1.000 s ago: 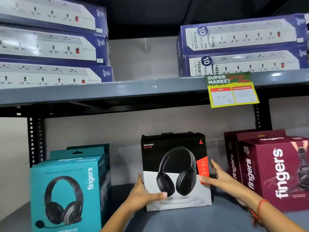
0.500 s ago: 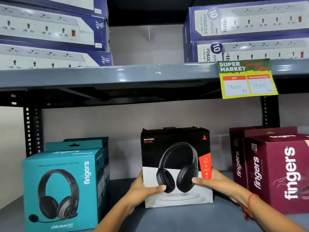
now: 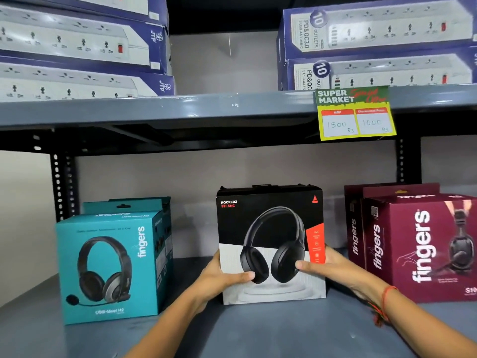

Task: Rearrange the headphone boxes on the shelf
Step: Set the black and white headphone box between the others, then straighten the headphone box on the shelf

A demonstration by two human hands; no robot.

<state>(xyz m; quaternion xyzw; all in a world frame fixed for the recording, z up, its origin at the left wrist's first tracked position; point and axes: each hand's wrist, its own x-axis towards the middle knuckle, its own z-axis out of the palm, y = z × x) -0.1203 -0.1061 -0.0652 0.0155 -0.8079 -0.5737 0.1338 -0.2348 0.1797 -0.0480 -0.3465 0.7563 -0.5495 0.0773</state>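
The black headphone box [image 3: 271,241] stands upright at the centre of the frame on the grey shelf [image 3: 245,332], facing forward. The left hand [image 3: 219,276] clasps its left edge, thumb laid across the front; the right hand [image 3: 325,266] clasps the right edge the same way, so both are closed on the box. It sits between the teal box [image 3: 108,267] at lower left and the maroon box [image 3: 418,246] at lower right, apart from each.

The step in hand looks like setting this box in its place in the row. The next move probably calls for squaring it with its neighbours, then letting go without tipping it.

Compared with a second ago, the right hand, then open beside the box, now grips it, and the box stands straighter. The price tag [image 3: 356,112] at upper right also sits lower in the frame than half a second ago, so the head has moved.
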